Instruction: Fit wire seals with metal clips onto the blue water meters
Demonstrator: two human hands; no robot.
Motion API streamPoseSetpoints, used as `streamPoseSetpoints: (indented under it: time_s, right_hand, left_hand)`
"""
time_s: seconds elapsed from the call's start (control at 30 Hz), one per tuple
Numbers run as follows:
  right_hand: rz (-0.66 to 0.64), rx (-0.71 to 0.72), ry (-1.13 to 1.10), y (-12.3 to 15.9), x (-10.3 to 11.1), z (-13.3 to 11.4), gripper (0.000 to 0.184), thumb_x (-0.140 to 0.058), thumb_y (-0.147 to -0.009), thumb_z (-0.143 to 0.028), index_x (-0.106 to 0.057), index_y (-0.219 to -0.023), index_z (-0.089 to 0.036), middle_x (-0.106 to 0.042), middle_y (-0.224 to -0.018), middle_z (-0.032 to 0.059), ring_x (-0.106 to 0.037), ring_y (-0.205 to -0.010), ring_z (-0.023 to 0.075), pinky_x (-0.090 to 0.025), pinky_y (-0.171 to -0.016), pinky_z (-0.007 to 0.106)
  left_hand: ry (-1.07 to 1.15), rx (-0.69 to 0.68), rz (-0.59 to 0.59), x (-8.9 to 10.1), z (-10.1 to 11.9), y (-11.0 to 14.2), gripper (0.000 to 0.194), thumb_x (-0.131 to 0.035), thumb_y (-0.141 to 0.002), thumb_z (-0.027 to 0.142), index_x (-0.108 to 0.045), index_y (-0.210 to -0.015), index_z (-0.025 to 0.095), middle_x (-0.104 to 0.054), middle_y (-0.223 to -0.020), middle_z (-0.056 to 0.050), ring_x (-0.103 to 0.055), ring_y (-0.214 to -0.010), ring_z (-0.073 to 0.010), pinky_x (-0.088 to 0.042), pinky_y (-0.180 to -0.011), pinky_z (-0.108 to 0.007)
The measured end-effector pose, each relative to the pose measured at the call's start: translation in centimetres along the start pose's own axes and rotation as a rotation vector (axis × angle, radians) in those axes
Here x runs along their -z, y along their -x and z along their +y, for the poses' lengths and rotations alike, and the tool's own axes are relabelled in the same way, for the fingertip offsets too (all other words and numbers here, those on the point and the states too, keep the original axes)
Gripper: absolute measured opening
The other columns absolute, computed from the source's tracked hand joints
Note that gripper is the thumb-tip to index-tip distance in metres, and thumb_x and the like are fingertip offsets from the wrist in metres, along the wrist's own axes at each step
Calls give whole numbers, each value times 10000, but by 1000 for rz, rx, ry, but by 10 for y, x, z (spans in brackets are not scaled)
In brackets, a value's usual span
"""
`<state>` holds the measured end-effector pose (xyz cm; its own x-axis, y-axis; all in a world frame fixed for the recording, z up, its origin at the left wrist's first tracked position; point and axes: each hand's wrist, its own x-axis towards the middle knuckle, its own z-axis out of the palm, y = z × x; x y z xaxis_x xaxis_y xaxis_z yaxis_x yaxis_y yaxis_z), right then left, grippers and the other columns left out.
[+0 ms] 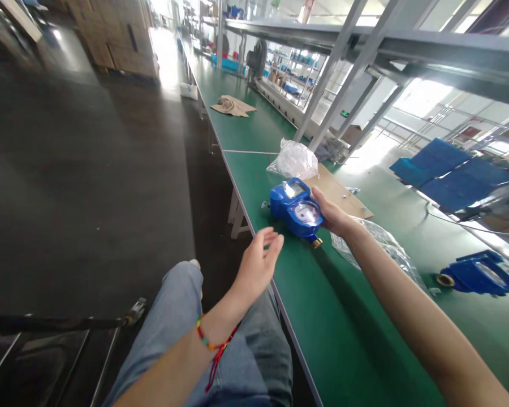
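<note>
A blue water meter (pixel 294 208), with a round dial, a small display window and a brass threaded end, is over the green bench. My right hand (pixel 328 212) grips it from its right side, the fingers partly hidden behind the body. Left of the meter and apart from it, my left hand (pixel 261 260) hovers near the bench edge with nothing in it, thumb and fingers apart. A clear plastic bag (pixel 379 249) lies under my right forearm. Just beyond the meter are a crumpled plastic bag (pixel 297 159) and a flat piece of cardboard (pixel 339 192).
Another blue water meter (pixel 483 274) lies on the green bench (pixel 343 339) to the right. A brown cloth (pixel 233 105) rests farther along. Metal shelf posts (pixel 335 73) rise from the bench. Blue bins (pixel 445 169) stand at the right, stacked boxes (pixel 114 37) at the far left.
</note>
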<state>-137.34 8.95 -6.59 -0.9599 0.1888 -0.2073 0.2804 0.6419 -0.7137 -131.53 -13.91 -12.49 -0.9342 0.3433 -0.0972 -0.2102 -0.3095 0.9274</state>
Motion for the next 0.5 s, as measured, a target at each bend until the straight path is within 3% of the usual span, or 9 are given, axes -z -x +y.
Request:
streamPoseSetpoints:
  time_s: [0.1,0.17,0.23,0.33,0.43,0.5]
  right_hand:
    - [7,-6,-291,10,-19,-17,560,-600,-818,-559,-553,-1240,-193,-682,-1100,81,-669,-920,215,-578,-750,291]
    - [73,-1,-340,18,-27,-27,630,-705,-766,-463,-508,-1291,-177,-662,-1151,98,-660,-966,223,-576,-790,291]
    - [124,-14,-408,32,-37,-34,676,-718,-761,-440,-469,-1328,-168,-664,-1142,109,-669,-950,226,-581,-788,294]
    - [132,-34,-584,61,-64,-48,692,-728,-754,-434,-448,-1347,-213,-674,-1120,91,-689,-885,232,-600,-696,287]
    - [-33,36,-676,93,-100,-68,574,-628,-832,-470,-463,-1336,-250,-657,-1163,78,-694,-867,228,-605,-667,293]
    - [-192,132,-661,106,-121,-82,563,-563,-876,-485,-427,-1369,-249,-658,-1165,77,-689,-902,231,-602,-728,325]
  left_hand:
    - [70,32,-38,-35,0,-33,547,-604,-814,519,-538,-1215,153,-551,-1317,-173,-467,-1263,-295,-334,-1062,-431]
    - [115,52,-51,-48,-2,-39,564,-562,-838,537,-509,-1255,163,-535,-1344,-169,-458,-1278,-295,-335,-1063,-446]
    - [138,57,-29,-48,-3,-31,585,-543,-851,539,-457,-1305,180,-514,-1373,-158,-461,-1280,-282,-352,-1055,-444]
    - [242,41,-2,-25,5,-3,645,-581,-840,511,-363,-1372,219,-509,-1383,-139,-507,-1237,-278,-411,-1004,-452]
    - [437,-54,2,13,19,31,655,-639,-821,383,-349,-1388,229,-540,-1353,-120,-544,-1192,-276,-420,-988,-457]
    - [476,-99,111,44,26,58,606,-647,-798,326,-426,-1344,181,-611,-1259,-113,-567,-1160,-268,-423,-992,-435]
